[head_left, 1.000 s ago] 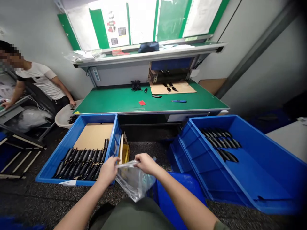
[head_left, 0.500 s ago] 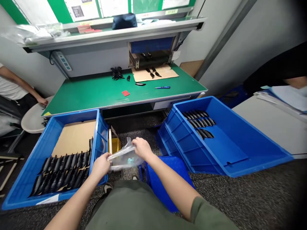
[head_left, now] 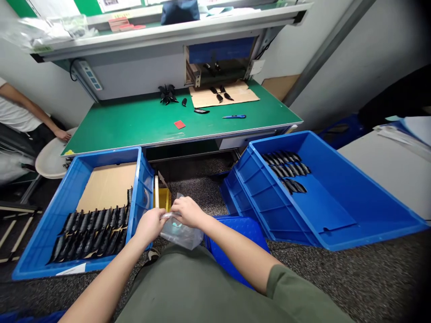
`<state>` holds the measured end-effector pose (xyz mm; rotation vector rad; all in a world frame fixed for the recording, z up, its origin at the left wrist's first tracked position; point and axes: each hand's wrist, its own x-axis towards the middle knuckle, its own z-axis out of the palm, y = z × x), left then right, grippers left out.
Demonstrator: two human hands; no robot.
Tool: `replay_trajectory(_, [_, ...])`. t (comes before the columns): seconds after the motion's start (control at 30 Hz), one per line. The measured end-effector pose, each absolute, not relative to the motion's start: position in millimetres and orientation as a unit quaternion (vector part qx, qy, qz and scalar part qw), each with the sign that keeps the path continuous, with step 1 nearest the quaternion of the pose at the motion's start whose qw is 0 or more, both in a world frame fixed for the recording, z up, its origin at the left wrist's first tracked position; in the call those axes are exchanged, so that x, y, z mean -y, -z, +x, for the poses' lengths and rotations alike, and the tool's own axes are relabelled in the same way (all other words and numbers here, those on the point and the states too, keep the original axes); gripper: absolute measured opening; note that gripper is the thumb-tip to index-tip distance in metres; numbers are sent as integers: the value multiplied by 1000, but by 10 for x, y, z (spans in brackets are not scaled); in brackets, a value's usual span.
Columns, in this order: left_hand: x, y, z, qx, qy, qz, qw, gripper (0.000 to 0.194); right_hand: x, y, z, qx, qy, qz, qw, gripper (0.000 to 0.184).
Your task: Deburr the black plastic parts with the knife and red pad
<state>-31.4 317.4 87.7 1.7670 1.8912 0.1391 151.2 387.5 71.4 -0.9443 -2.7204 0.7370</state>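
My left hand (head_left: pixel 150 224) and my right hand (head_left: pixel 186 211) both pinch the top edge of a clear plastic bag (head_left: pixel 178 233), which hangs crumpled above my lap. To the left of my hands stands a blue crate (head_left: pixel 72 179) with a cardboard liner and rows of several black blade-shaped parts (head_left: pixel 90 226). On my right a tilted blue crate (head_left: pixel 336 197) holds several more black parts (head_left: pixel 286 169).
A green workbench (head_left: pixel 141 123) lies ahead with a red card (head_left: pixel 179 124), a blue knife (head_left: pixel 234 116), cardboard and loose black parts. A blue bin (head_left: pixel 232 242) sits by my right knee. Another person's arm (head_left: pixel 32 112) rests on a white stool at far left.
My hands have drawn closer together and the bag is bunched up smaller and lower. The view has shifted slightly, with the bench and crates a little lower in the picture.
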Motion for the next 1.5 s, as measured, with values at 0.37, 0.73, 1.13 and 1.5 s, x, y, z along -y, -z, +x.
replay_trajectory(0.37, [-3140, -705, -353, -688, -123, 657, 282, 18, -3832, -563, 1394, 873, -338, -339, 93, 13])
replay_trajectory(0.73, [-2966, -506, -267, -694, -209, 606, 327, 24, -3787, -474, 1392, 841, -392, -365, 76, 15])
replay_trajectory(1.13, [-2658, -69, -60, -734, -245, 526, 353, 22, -3545, 25, 1438, 738, -553, -374, 100, 17])
replay_trajectory(1.5, [-2500, 197, 32, -741, -204, 506, 391, 24, -3350, 279, 1567, 544, -764, -336, 87, 34])
